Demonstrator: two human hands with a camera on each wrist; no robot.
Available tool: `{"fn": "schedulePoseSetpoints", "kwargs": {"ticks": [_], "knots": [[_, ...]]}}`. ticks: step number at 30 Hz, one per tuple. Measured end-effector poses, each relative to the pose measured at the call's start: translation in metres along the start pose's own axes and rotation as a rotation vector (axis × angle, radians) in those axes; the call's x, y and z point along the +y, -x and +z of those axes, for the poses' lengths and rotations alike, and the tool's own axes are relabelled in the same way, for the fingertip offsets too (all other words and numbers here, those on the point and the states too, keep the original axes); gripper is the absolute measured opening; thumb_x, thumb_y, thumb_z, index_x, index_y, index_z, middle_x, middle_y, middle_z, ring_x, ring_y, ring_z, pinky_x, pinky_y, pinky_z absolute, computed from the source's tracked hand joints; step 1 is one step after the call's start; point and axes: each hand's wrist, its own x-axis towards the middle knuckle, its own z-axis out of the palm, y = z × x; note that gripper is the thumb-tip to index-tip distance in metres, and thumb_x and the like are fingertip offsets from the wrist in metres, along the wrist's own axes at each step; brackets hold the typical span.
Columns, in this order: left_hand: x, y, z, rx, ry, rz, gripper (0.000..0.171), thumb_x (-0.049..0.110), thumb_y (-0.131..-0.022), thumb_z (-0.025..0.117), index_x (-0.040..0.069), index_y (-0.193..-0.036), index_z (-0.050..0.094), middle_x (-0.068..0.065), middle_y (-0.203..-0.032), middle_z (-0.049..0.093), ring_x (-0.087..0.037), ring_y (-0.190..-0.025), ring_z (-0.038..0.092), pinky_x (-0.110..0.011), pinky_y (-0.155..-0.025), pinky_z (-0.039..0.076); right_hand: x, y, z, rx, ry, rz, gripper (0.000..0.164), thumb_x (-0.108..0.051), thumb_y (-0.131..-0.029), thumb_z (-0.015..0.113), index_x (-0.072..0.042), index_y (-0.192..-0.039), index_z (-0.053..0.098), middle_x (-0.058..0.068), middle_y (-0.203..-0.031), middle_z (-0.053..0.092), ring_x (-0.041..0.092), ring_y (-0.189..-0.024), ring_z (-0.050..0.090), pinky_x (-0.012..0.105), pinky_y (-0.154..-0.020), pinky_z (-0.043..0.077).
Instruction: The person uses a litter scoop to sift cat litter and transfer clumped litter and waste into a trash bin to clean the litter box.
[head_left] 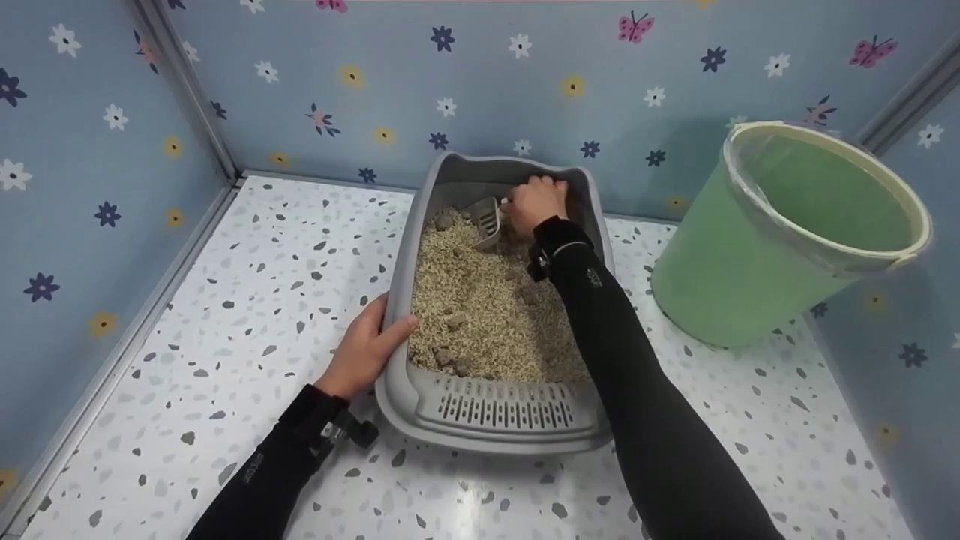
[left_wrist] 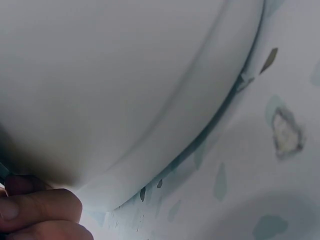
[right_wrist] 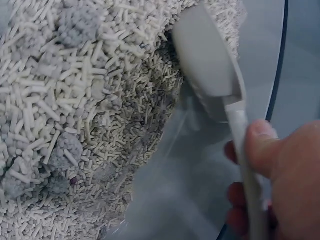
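A grey litter box (head_left: 401,330) holds pale pellet litter (head_left: 487,315) with several darker clumps (head_left: 454,361) in it. My right hand (head_left: 536,204), reaching into the far right part of the box, grips the handle of a litter scoop (head_left: 486,223). In the right wrist view the scoop (right_wrist: 207,55) is tilted on its side, its edge against the litter beside a bared patch of box floor (right_wrist: 175,175). My left hand (head_left: 367,349) holds the box's left rim, thumb over the top and fingers outside. The left wrist view shows those fingers (left_wrist: 45,212) against the outer wall.
To the right stands a green bucket (head_left: 750,255) with a clear liner over its rim. Flower-patterned panels (head_left: 480,82) enclose the speckled white floor (head_left: 247,300) at the back and both sides. The box's back end is close to the rear panel.
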Motion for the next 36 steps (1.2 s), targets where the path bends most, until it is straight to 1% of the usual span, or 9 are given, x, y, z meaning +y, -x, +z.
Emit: {"fn": "schedulePoseSetpoints", "kwargs": {"ticks": [5,7,8,12,14,19,22,31,36], "knots": [[-0.001,0.000,-0.001,-0.008,0.001,-0.008,0.073,0.040,-0.110,0.069,0.003,-0.168,0.043,-0.016,-0.116,0.067,-0.031,-0.103,0.068,-0.033,-0.088,0.059,0.000,0.004,0.002,0.118,0.026,-0.089,0.034,-0.039,-0.112,0.066,-0.011,-0.120,0.084,0.023,-0.124,0.068,0.045,-0.122,0.056,0.063,-0.107,0.037],[-0.002,0.000,-0.001,-0.008,0.008,-0.006,0.073,0.040,-0.110,0.069,0.003,-0.168,0.043,-0.016,-0.119,0.068,-0.031,-0.105,0.068,-0.033,-0.090,0.059,-0.001,0.005,0.002,0.136,0.022,-0.102,0.033,-0.039,-0.112,0.067,-0.011,-0.120,0.085,0.023,-0.122,0.069,0.045,-0.120,0.056,0.062,-0.106,0.037],[-0.002,0.001,-0.001,-0.008,0.013,-0.004,0.072,0.039,-0.111,0.069,0.003,-0.168,0.043,-0.017,-0.119,0.067,-0.032,-0.105,0.067,-0.033,-0.090,0.058,-0.002,0.006,0.002,0.130,0.025,-0.101,0.034,-0.039,-0.112,0.067,-0.012,-0.120,0.084,0.023,-0.121,0.068,0.045,-0.119,0.057,0.062,-0.106,0.037],[-0.003,0.001,-0.001,-0.012,0.023,0.005,0.070,0.037,-0.112,0.068,0.004,-0.168,0.043,-0.017,-0.121,0.067,-0.031,-0.108,0.067,-0.031,-0.092,0.057,-0.006,0.009,-0.004,0.072,0.049,-0.065,0.035,-0.040,-0.114,0.064,-0.012,-0.123,0.083,0.024,-0.124,0.070,0.046,-0.120,0.059,0.063,-0.110,0.039],[-0.002,0.000,-0.001,-0.013,0.019,0.004,0.069,0.036,-0.112,0.067,0.004,-0.168,0.043,-0.017,-0.118,0.066,-0.031,-0.105,0.067,-0.032,-0.091,0.057,-0.007,0.011,-0.007,0.050,0.061,-0.030,0.037,-0.041,-0.114,0.064,-0.011,-0.126,0.083,0.024,-0.126,0.070,0.046,-0.122,0.059,0.064,-0.112,0.040],[-0.001,-0.001,-0.001,-0.002,0.002,-0.006,0.068,0.035,-0.112,0.068,0.003,-0.167,0.044,-0.016,-0.113,0.067,-0.032,-0.098,0.067,-0.034,-0.083,0.060,-0.005,0.015,-0.014,0.073,0.101,0.040,0.039,-0.042,-0.114,0.064,-0.010,-0.127,0.082,0.024,-0.129,0.070,0.045,-0.125,0.060,0.065,-0.114,0.041],[-0.002,0.000,-0.001,-0.002,0.006,-0.009,0.068,0.034,-0.112,0.069,0.004,-0.167,0.044,-0.016,-0.111,0.067,-0.031,-0.095,0.068,-0.034,-0.080,0.061,-0.006,0.016,-0.013,0.083,0.116,0.049,0.041,-0.043,-0.113,0.064,-0.009,-0.127,0.082,0.024,-0.130,0.070,0.045,-0.126,0.060,0.065,-0.114,0.042],[-0.002,0.000,0.000,-0.003,0.009,0.002,0.067,0.034,-0.111,0.070,0.005,-0.166,0.046,-0.014,-0.104,0.064,-0.029,-0.088,0.065,-0.033,-0.075,0.059,-0.010,0.019,-0.007,0.134,0.109,-0.018,0.040,-0.042,-0.113,0.064,-0.010,-0.126,0.083,0.023,-0.126,0.069,0.044,-0.123,0.059,0.065,-0.112,0.042],[-0.002,-0.002,-0.001,-0.001,-0.003,0.004,0.069,0.036,-0.111,0.069,0.003,-0.166,0.045,-0.016,-0.107,0.066,-0.031,-0.091,0.067,-0.033,-0.076,0.060,-0.008,0.019,-0.007,0.177,0.094,-0.098,0.035,-0.039,-0.114,0.064,-0.012,-0.126,0.083,0.023,-0.121,0.068,0.043,-0.117,0.058,0.062,-0.108,0.041]]}}
